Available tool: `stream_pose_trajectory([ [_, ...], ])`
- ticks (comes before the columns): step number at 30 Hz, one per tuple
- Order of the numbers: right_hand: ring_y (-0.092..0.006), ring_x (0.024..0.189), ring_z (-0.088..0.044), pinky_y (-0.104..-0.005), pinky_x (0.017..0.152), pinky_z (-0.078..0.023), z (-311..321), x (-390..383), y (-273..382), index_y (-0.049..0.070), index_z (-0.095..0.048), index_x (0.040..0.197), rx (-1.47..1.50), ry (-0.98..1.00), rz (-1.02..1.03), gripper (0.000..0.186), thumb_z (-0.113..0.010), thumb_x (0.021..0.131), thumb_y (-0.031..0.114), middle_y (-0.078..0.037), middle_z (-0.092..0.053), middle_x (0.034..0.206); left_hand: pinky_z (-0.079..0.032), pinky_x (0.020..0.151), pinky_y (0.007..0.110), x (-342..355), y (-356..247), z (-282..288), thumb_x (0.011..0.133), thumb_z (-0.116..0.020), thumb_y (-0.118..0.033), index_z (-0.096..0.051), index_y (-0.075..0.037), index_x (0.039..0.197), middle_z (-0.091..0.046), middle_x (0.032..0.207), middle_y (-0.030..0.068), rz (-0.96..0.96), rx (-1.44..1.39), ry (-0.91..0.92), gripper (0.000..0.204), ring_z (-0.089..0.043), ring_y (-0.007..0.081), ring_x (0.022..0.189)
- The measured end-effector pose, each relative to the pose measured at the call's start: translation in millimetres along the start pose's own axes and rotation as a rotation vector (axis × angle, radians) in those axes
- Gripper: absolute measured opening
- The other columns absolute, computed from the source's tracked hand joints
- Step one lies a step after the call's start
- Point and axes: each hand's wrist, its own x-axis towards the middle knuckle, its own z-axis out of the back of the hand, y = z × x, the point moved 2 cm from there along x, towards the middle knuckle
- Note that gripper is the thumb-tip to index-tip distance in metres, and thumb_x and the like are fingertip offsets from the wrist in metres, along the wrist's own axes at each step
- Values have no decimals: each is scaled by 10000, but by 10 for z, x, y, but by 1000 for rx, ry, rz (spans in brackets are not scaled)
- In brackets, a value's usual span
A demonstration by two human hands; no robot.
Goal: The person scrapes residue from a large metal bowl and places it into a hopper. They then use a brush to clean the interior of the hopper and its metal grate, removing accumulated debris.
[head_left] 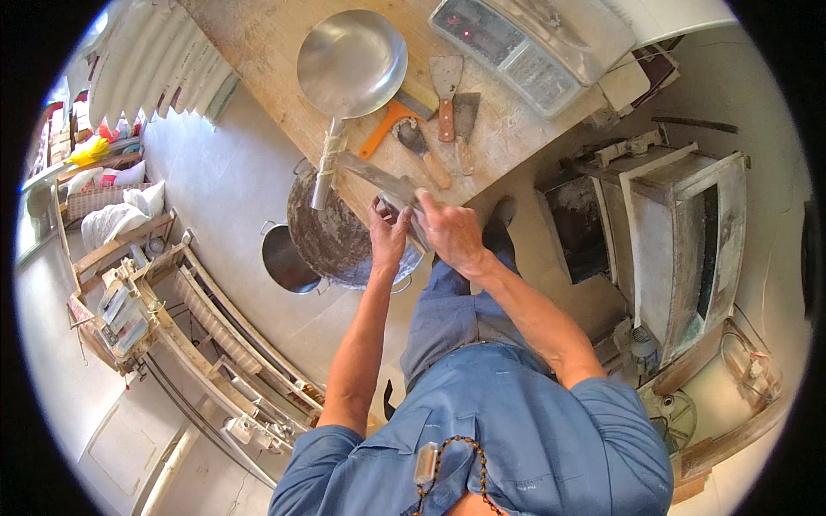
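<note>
At the table's near corner, my right hand (pixel 452 232) is closed around the near end of a long, flat grey blade (pixel 379 178). This blade slants up and left, its far end close to the pan's handle. Just left of it, my left hand (pixel 390 230) pinches a flat grey metal piece (pixel 416 230), partly hidden by the fingers; I cannot tell its kind. Beyond my hands a round metal pan (pixel 353 62) lies on the wooden table (pixel 258 43), its tied handle (pixel 329 155) sticking out past the edge.
Scrapers (pixel 446 86), a small trowel (pixel 413 138) and an orange-handled tool (pixel 385 129) lie beside the pan, near a digital scale (pixel 508 56). Below stand a crusted basin (pixel 323 219) and a dark pot (pixel 288 258). A cabinet (pixel 680 224) is at right, a long machine (pixel 215 335) at left.
</note>
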Motion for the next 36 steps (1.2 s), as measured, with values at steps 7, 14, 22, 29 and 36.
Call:
stream_pose_trajectory([
  [7, -450, 677, -703, -557, 586, -552, -61, 73, -113, 59, -600, 1079, 51, -51, -36, 154, -612, 1001, 191, -220, -690, 710, -601, 846, 368, 21, 77, 83, 986, -770, -205, -347, 47, 1560, -663, 1193, 176, -65, -38, 59, 757, -683, 238, 1045],
  [14, -493, 756, -666, -562, 645, -501, -99, 54, -280, 13, -616, 1035, 215, 24, -91, 155, -610, 1032, 169, -270, -644, 738, -558, 807, 327, -9, -35, 94, 1014, -720, -116, -368, 15, 1547, -622, 1104, 102, -50, -60, 67, 651, -635, 171, 943],
  [22, -513, 770, -638, -544, 640, -472, -90, 10, -407, -22, -603, 920, 328, -5, -141, 217, -609, 1036, 162, -294, -617, 755, -589, 856, 359, 33, -13, 154, 987, -762, -151, -322, 62, 1581, -649, 1231, 163, -37, -99, 129, 769, -674, 210, 1030],
  [29, -524, 790, -639, -566, 662, -484, -106, 19, -508, -21, -604, 922, 347, 61, -151, 244, -601, 1037, 194, -311, -627, 778, -565, 831, 325, 2, -79, 165, 1022, -709, -122, -321, 47, 1575, -627, 1179, 129, -141, -145, 182, 696, -646, 175, 986],
  [36, -522, 790, -657, -594, 689, -510, -89, -76, -582, -4, -629, 927, 272, 109, -177, 254, -598, 1027, 227, -301, -653, 779, -548, 836, 320, 43, -112, 132, 1036, -706, -162, -356, 39, 1539, -606, 1132, 110, -55, -120, 152, 644, -629, 171, 987],
])
